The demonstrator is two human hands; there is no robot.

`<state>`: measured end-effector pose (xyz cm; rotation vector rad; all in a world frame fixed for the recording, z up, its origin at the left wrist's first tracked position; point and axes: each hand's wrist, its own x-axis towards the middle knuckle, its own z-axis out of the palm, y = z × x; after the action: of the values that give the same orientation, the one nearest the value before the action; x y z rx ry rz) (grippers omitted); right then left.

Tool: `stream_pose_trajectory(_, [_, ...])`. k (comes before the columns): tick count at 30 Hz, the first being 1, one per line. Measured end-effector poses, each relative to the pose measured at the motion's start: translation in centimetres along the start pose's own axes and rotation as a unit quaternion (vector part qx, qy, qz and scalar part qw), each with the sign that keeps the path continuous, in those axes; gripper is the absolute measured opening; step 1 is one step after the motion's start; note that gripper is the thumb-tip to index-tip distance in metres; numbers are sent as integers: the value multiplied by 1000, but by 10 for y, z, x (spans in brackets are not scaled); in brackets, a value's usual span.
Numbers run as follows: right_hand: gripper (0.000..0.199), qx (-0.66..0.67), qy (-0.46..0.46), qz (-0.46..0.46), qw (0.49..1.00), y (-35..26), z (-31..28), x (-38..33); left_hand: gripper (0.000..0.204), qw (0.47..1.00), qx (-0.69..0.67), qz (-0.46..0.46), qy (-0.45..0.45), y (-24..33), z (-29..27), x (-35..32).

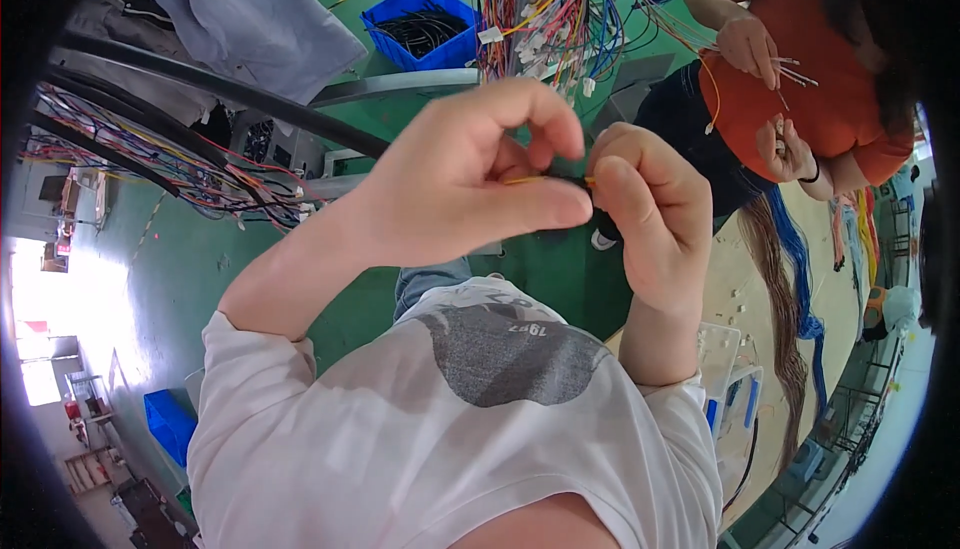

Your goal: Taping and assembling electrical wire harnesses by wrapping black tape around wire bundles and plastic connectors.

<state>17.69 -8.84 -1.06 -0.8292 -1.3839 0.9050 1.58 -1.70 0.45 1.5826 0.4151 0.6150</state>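
At centre frame, a yellow wire (522,180) is pinched by the right hand (655,214) close beside the left hand (465,174), whose grip cannot be told, its handling seemingly unfinished.

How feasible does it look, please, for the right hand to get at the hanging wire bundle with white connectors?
Probably yes: nothing appears to block the right hand from the hanging wire bundle just ahead, though that hand seems to pinch a thin yellow wire.

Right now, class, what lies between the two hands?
In the head view, yellow wire shows between the left hand and right hand, plus something dark, too unclear to identify.
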Motion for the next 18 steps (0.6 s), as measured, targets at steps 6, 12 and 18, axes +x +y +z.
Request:
stream_pose_trajectory(6, [13, -210, -24, -87, 974, -3, -2, 6, 29, 988, 141, 51, -21, 2, -1, 0])
stream_pose_trajectory(12, [14, -258, -19, -150, 954, -1, 1, 9, 42, 966, 257, -6, 4, 8, 6, -1])
stream_pose_trajectory(18, [18, -226, 26, -139, 964, -1, 3, 12, 43, 998, -47, -35, -34, 10, -3, 6])
